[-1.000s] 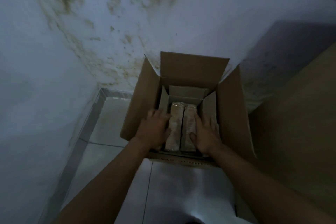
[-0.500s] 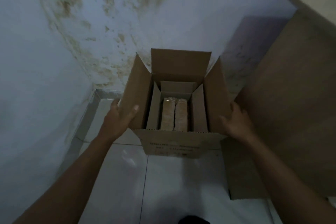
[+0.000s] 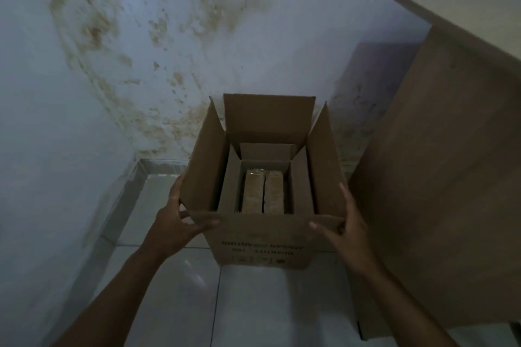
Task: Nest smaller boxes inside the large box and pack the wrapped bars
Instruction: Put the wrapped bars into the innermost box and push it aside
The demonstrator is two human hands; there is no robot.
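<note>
A large brown cardboard box [image 3: 262, 245] stands on the white tiled floor with its flaps open. Nested inside it is a smaller open box [image 3: 300, 186]. Two wrapped bars [image 3: 263, 191] lie side by side in the smaller box. My left hand [image 3: 174, 222] grips the large box at its front left corner, thumb on the near flap. My right hand [image 3: 342, 220] holds the front right corner in the same way, thumb on the near flap.
A stained white wall [image 3: 141, 51] rises behind and to the left of the box. A big brown wooden or cardboard panel [image 3: 439, 177] stands close on the right. White floor tiles [image 3: 183, 298] lie in front of the box.
Both hands left the bars inside the small box, moved out to the large box's sides, then came forward to its front corners. The view has drawn back slightly.
</note>
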